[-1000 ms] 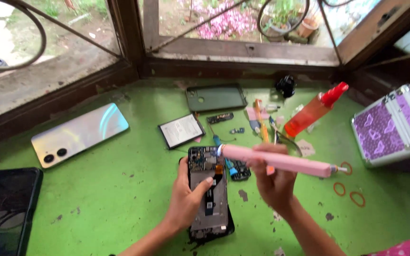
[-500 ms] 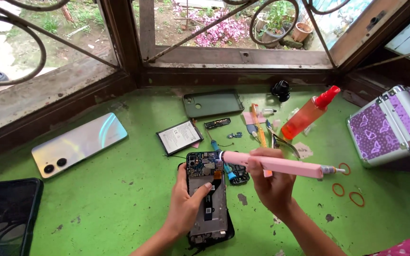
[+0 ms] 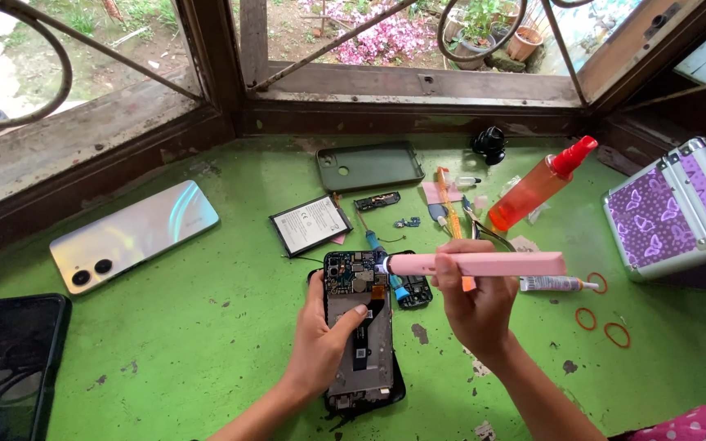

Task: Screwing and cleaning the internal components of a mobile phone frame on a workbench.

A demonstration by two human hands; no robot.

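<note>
Phones [image 3: 359, 327]: three | left hand [image 3: 320, 343] fingers grip opened one | right hand [image 3: 475, 306] fingers clasp pink screwdriver [image 3: 475, 264]

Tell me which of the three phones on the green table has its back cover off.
The phone under the left hand: the opened phone shows its circuit board. The silver phone and the black phone lie closed to its left.
</note>
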